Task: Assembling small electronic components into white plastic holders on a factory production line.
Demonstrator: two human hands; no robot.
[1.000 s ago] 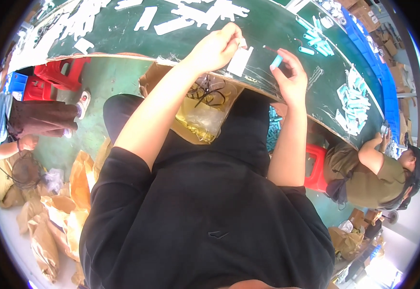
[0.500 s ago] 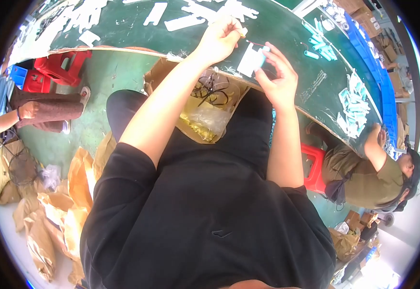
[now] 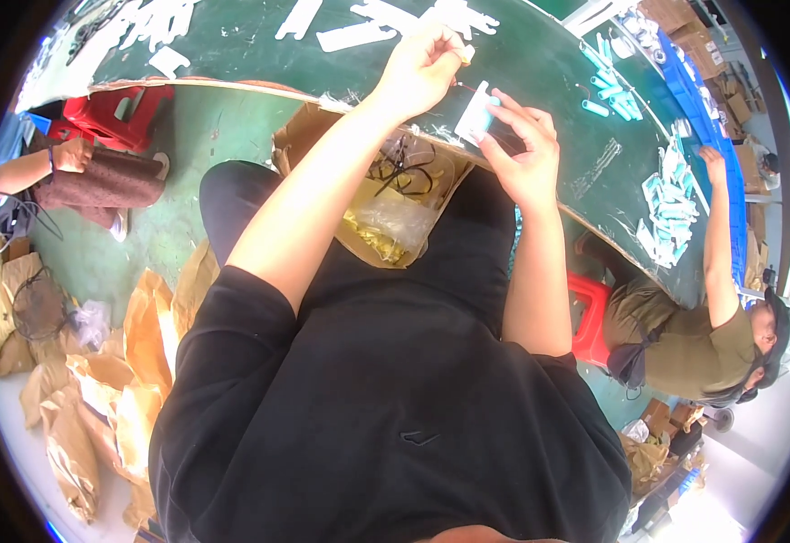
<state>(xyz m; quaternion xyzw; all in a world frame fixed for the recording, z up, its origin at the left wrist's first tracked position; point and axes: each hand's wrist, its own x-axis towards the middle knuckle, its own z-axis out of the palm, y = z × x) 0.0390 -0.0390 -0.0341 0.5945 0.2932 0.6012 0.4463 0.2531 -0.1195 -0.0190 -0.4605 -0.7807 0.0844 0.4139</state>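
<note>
My left hand (image 3: 422, 74) is closed in a pinch over the green table, with a small yellowish piece (image 3: 467, 56) at its fingertips. A thin reddish wire runs from near that hand toward a flat white card-like piece (image 3: 469, 125). My right hand (image 3: 526, 149) grips this piece between thumb and fingers, near the table's front edge. Against the white piece, partly behind my fingers, lies a light-blue cylinder (image 3: 489, 105). Beyond my left hand lie several flat white cut-out pieces (image 3: 357, 36).
Several teal cylinders (image 3: 608, 83) lie to the right, with a pile of white-and-teal pieces (image 3: 669, 206) nearer a co-worker (image 3: 694, 353). Blue bins (image 3: 695, 95) line the far right. Below the table edge stands an open cardboard box (image 3: 386, 204) with black cables and yellow material.
The white piece has tilted and turned more edge-on in my right hand. My left hand has shifted slightly right. The co-worker's arm has stretched out to the blue bins.
</note>
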